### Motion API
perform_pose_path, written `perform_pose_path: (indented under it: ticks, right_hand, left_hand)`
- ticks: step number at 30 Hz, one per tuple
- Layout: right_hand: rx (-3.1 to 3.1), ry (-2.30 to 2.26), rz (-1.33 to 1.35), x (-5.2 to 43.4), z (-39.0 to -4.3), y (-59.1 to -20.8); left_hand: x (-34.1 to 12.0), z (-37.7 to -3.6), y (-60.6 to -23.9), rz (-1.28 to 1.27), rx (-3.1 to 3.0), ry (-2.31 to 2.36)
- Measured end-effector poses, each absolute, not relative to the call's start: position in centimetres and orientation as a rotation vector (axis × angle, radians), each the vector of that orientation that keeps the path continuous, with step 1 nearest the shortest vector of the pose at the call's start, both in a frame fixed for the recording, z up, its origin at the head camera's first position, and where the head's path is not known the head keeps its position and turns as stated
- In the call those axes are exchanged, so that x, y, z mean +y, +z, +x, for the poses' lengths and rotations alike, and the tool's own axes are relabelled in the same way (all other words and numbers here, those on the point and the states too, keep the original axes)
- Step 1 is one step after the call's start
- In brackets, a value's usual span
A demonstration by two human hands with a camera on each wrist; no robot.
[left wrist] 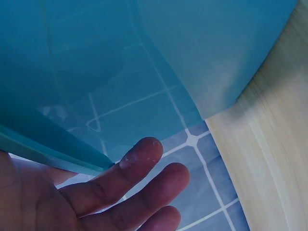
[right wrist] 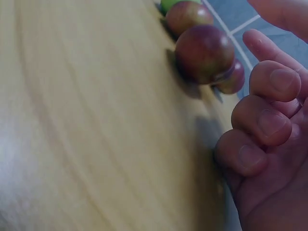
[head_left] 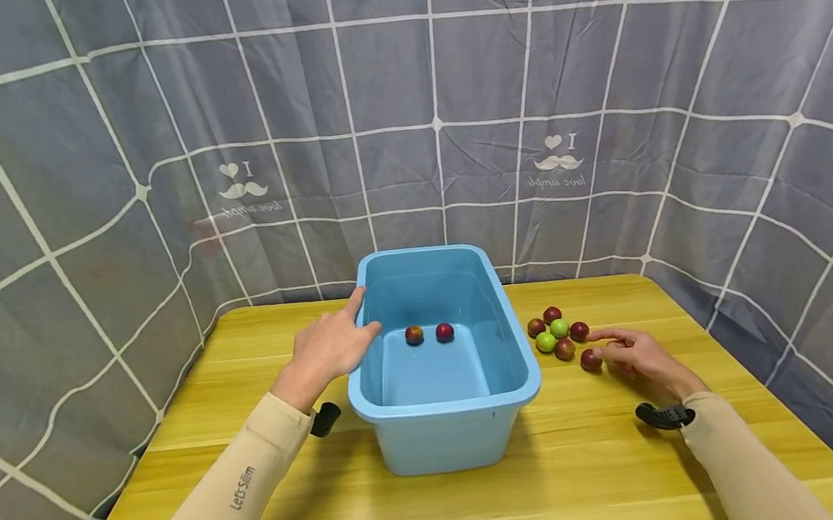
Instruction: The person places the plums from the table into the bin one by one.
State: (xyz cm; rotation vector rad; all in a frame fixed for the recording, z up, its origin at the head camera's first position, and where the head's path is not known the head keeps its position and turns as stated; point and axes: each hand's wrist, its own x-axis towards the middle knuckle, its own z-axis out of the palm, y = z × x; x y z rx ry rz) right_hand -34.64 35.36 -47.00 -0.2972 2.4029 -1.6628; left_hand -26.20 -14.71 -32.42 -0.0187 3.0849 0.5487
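Observation:
A blue plastic tub stands on the wooden table, with two dark red plums on its floor. My left hand holds the tub's left rim, thumb over the inside and fingers along the outer wall. In the left wrist view, the fingers spread out beneath the rim. To the right of the tub lies a loose group of red and green plums. My right hand is beside the nearest red plum, thumb and index finger apart around its right side. Its other fingers are curled in, holding nothing.
Two green plums lie among the red ones near the tub's right side. A grey curtain with white grid lines hangs behind the table and along both sides. Table surface extends in front of the plums.

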Motion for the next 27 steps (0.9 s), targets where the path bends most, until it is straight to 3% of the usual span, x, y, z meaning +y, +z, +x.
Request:
perform_pose_path:
  ticks: [27]
  right_hand:
    - [2.497,-1.485,-0.142,35.14,-35.01,-48.06]
  left_hand:
    - [-14.67,-26.21,-32.58,-0.019,3.084,0.563]
